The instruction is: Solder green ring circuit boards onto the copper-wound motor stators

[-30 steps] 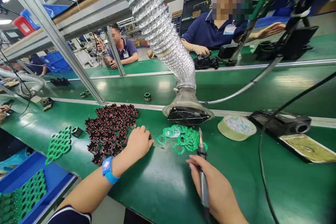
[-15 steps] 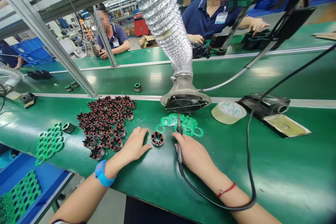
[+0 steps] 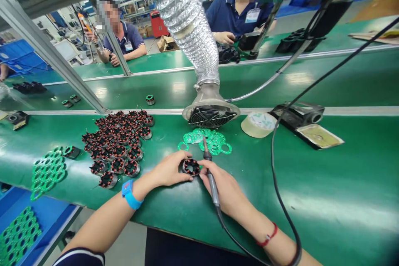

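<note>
A small motor stator [image 3: 186, 168] with copper-coloured windings stands on the green bench in front of me. My left hand [image 3: 171, 169] is closed around its left side, thumb in front and fingers behind. A soldering iron [image 3: 213, 187] is gripped in my right hand [image 3: 226, 185], its tip pointing away from me. The fingertips of that same hand touch or nearly touch the stator's right side. Just beyond lie several loose green ring-shaped circuit boards [image 3: 215, 144], with the iron's tip over them. To the left, a crowd of similar stators [image 3: 117, 164] stands close together.
A fume extractor hood [image 3: 212, 112] hangs over the ring boards. Right of it are a tape roll [image 3: 258, 126] and a soldering stand [image 3: 299, 117] with a sponge tray [image 3: 321, 135]. The iron's black cable [image 3: 274, 166] loops along the right. A green board panel [image 3: 50, 170] lies far left.
My left hand has moved right and closed on the stator. My right hand has come in beside it with the soldering iron, which now tilts more. The whole view has shifted slightly.
</note>
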`<action>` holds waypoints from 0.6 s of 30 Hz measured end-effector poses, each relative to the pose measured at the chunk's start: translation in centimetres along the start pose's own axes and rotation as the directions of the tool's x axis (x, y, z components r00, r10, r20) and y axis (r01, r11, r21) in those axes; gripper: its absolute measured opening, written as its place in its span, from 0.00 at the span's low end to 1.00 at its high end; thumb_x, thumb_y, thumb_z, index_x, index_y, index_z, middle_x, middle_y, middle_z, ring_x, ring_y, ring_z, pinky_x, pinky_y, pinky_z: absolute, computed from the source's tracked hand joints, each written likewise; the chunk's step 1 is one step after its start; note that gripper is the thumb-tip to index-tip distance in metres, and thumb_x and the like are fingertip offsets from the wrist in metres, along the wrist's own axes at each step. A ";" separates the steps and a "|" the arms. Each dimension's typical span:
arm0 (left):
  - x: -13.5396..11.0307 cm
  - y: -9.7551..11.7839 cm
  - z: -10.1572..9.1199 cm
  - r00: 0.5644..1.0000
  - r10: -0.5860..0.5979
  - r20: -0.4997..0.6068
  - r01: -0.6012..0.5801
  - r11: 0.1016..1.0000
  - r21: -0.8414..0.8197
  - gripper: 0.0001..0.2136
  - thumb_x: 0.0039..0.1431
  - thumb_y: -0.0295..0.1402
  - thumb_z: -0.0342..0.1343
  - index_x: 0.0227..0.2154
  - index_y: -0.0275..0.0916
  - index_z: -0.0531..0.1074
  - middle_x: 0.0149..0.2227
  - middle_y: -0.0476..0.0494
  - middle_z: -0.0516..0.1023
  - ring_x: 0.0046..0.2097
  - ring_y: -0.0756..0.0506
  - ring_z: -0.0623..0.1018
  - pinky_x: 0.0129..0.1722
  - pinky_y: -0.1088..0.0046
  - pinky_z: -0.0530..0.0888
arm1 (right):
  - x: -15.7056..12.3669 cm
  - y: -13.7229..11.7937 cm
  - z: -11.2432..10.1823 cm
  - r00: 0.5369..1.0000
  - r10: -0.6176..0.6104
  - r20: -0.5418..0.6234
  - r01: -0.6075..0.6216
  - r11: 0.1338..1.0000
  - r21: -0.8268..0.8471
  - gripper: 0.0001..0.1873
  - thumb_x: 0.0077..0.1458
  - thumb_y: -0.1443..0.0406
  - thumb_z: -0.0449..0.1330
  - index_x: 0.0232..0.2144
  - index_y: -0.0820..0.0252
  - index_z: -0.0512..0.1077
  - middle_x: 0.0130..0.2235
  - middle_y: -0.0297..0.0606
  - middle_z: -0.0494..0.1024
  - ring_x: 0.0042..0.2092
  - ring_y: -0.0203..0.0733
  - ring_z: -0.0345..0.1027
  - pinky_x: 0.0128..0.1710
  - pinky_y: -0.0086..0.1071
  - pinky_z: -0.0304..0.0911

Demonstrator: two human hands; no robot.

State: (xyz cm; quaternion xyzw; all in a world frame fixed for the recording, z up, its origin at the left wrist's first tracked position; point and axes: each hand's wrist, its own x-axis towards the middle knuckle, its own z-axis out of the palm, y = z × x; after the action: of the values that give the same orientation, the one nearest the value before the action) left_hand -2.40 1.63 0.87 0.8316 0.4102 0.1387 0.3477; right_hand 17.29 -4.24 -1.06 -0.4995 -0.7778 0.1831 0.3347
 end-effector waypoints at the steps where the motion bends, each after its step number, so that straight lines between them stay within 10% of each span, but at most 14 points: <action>1: -0.1 0.1 0.0 1.000 0.011 0.004 -0.011 1.000 -0.010 0.25 0.48 0.34 0.66 0.48 0.39 0.64 0.49 0.39 0.73 0.49 0.41 0.73 0.50 0.64 0.69 | -0.2 0.3 -0.2 1.000 0.017 0.000 -0.017 1.000 0.023 0.13 0.59 0.68 0.49 0.47 0.57 0.63 0.35 0.38 0.77 0.35 0.40 0.74 0.35 0.34 0.69; 12: -0.1 3.5 -0.9 0.966 0.182 0.183 -0.249 0.845 0.473 0.19 0.56 0.30 0.57 0.51 0.36 0.64 0.47 0.37 0.71 0.50 0.38 0.69 0.50 0.59 0.68 | -2.8 2.0 -3.1 0.984 0.014 -0.179 -0.027 0.997 -0.067 0.16 0.61 0.62 0.53 0.50 0.56 0.68 0.34 0.37 0.80 0.30 0.38 0.74 0.33 0.31 0.69; 18: 0.2 2.3 -0.1 0.956 0.224 0.192 -0.278 0.899 0.338 0.21 0.58 0.30 0.56 0.55 0.41 0.62 0.54 0.38 0.68 0.54 0.41 0.68 0.54 0.62 0.68 | -4.4 1.7 -2.8 0.927 0.232 -0.294 -0.196 0.970 0.146 0.13 0.59 0.59 0.54 0.42 0.57 0.72 0.34 0.40 0.80 0.32 0.40 0.76 0.30 0.30 0.72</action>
State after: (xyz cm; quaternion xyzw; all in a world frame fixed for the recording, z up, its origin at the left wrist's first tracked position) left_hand -1.02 0.85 2.55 0.9352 0.2909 0.0426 0.1974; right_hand 21.60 -7.61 -1.63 -0.5838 -0.6449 0.1823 0.4584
